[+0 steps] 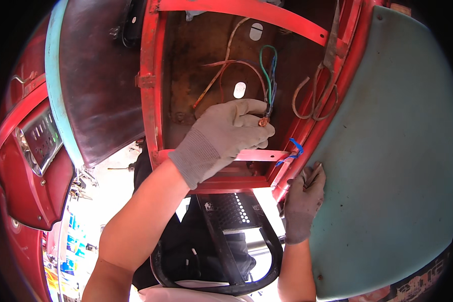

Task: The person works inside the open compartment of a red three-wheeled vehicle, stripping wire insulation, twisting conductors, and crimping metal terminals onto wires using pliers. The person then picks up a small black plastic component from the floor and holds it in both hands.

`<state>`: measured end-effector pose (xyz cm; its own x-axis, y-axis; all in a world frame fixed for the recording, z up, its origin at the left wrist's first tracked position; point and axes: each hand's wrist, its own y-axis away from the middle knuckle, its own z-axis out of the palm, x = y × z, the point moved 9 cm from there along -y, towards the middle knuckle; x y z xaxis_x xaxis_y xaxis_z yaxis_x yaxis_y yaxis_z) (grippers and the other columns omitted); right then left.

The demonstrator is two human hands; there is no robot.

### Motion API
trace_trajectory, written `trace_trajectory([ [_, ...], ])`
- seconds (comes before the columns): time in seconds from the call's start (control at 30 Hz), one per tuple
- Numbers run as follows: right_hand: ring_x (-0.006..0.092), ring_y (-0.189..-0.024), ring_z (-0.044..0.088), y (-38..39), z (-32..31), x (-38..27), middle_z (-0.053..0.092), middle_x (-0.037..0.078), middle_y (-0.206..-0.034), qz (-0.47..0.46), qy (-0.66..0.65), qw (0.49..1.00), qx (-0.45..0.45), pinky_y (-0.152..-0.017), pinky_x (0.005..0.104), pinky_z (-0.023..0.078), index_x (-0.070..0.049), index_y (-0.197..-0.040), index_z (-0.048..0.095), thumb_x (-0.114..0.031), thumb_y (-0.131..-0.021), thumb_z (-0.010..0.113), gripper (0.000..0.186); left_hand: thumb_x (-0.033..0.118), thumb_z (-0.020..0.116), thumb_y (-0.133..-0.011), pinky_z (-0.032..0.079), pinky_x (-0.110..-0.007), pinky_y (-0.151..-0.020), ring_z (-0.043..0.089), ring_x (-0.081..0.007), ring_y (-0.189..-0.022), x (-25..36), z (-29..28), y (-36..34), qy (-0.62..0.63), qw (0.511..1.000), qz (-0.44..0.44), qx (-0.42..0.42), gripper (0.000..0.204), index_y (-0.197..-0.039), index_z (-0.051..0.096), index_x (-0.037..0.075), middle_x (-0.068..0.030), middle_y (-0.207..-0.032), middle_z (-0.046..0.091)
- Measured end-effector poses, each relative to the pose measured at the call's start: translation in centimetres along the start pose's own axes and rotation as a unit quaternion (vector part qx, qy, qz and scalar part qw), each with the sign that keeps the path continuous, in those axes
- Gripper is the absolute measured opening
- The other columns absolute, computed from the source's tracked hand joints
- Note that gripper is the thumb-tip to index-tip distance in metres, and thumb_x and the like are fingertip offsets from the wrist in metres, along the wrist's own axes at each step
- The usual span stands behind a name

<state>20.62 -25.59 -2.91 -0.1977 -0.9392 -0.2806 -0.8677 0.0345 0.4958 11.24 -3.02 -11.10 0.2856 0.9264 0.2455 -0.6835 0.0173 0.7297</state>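
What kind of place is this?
Probably a vehicle repair spot, though I can't be sure: there's an open red metal frame, colourful wires held by a gloved left hand, and scissors nearby.

Ahead and to the left of your left hand (pixel 231 126), the red box (pixel 183 55) gives you room between its left rail (pixel 153 90) and the wires (pixel 270 98). Those wires rise right at your left fingertips and obstruct a straight reach forward; farther on, the upper bar (pixel 246 11) crosses the opening. The lower bar (pixel 256 155) runs under your left hand. To the right of those fingers, scissors (pixel 330 54) intrude along the edge. A blue strip (pixel 298 146) sits between your hands. The teal panel (pixel 387 161) closes off your right hand's (pixel 305 201) outer side; a black rack (pixel 234 214) fills much of the space between your forearms. Depth inside the shadowed box is hard to judge.
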Motion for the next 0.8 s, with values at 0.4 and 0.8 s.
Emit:
trace_trajectory([
  [0.4, 0.006, -0.077, 0.06, -0.8, 5.7, -11.4, 0.07, 0.006, -0.1, -0.045, -0.165, 0.953, -0.251, -0.068, 0.023, 0.052, 0.006, -0.131, 0.064, -0.009, -0.104, 0.064, 0.031, 0.012, 0.068, -0.097, 0.056, -0.027, -0.078, 0.064, -0.0092, -0.083, 0.8, -1.1, 0.9, -0.331, 0.934, 0.055, 0.126, 0.045, -0.137, 0.059, -0.007, -0.0065, -0.099, 0.067],
  [0.8, 0.0118, -0.076, 0.065, -4.1, 12.7, -14.2, 0.067, 0.008, -0.092, 0.01, -0.415, 0.834, -0.363, -0.067, 0.0278, 0.055, 0.005, -0.133, 0.057, -0.003, -0.094, 0.069, 0.041, 0.019, 0.074, -0.096, 0.054, -0.025, -0.069, 0.065, -0.0061, -0.074, 1.7, -2.1, 1.8, -0.304, 0.927, 0.067, 0.207, 0.024, -0.1, 0.07, -0.004, -0.005, -0.083, 0.074],
])
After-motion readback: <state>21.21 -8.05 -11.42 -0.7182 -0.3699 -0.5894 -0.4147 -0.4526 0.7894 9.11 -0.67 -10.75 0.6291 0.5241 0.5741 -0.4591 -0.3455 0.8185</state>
